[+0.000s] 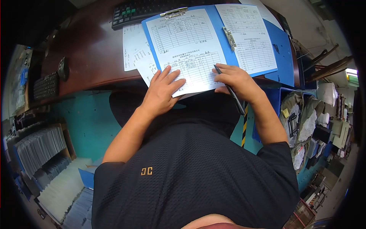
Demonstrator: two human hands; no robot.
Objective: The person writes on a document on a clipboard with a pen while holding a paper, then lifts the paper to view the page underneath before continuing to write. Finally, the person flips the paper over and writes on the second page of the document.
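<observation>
Blue board makes up the folder point(229, 57) that lies unfolded in front of you at the upper centre of the frame, on the dark reddish-brown desk point(91, 57). Your left hand point(162, 89) rests with its fingers spread on the lower left part of the printed sheet point(183, 32), which an upper clip point(174, 13) of metal holds at its top edge. Your right hand point(240, 80) pinches a black pen point(236, 100) at the lower right of that sheet; the pen slants from upper left to lower right, its upper end close to the ruled table. On the folder's other half, toward the upper right of the frame, a second form point(249, 34) lies beside a side clip point(229, 38). Handwritten pages point(133, 45) stick out left of the folder. Beyond it, at the top of the frame, sits a black keyboard point(133, 13) with some green keys; a mouse point(63, 69) lies at the left.
</observation>
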